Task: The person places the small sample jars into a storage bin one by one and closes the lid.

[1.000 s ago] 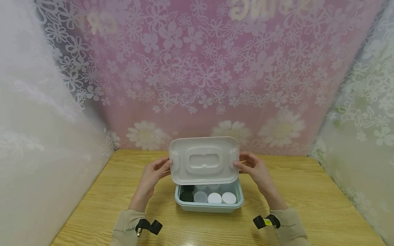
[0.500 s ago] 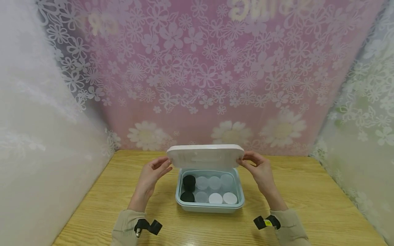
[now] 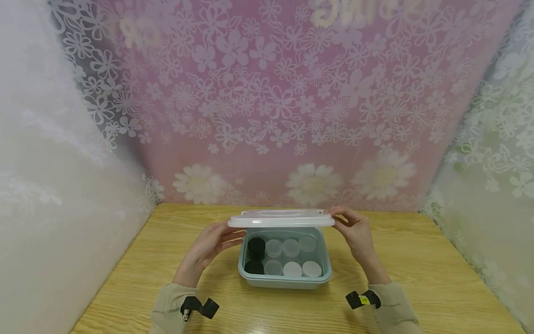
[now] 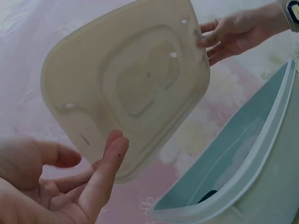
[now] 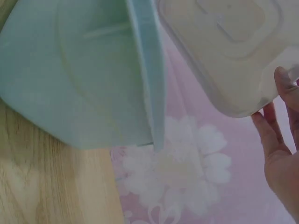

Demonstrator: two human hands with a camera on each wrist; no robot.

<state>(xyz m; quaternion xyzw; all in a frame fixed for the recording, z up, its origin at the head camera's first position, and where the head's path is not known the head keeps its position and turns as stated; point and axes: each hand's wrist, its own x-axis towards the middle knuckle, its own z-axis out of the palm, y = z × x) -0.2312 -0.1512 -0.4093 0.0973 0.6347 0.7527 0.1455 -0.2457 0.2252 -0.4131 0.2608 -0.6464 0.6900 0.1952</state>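
Observation:
A whitish plastic lid [image 3: 281,219] is held nearly level above the back of a light blue box [image 3: 288,283]. My right hand [image 3: 353,232] pinches the lid's right end; in the right wrist view its thumb [image 5: 284,81] lies on the underside. At the lid's left end, my left hand [image 3: 212,243] has its fingers stretched out under the edge, thumb apart from them in the left wrist view. Inside the box stand round-topped containers in two rows: black ones [image 3: 256,246] at left, translucent ones [image 3: 290,247], and white ones [image 3: 311,269] at front right.
The box stands on a wood-grain table [image 3: 400,260]. A pink flowered curtain [image 3: 267,116] hangs behind the table, and pale sheets close off the left [image 3: 62,162] and right [image 3: 496,176] sides. A black strap with a small camera [image 3: 200,307] sits on each wrist.
The lid has tipped from nearly upright, underside facing me, to almost level and a little lower. More of the box's contents shows. My left hand's fingers have shifted rightward beneath the lid.

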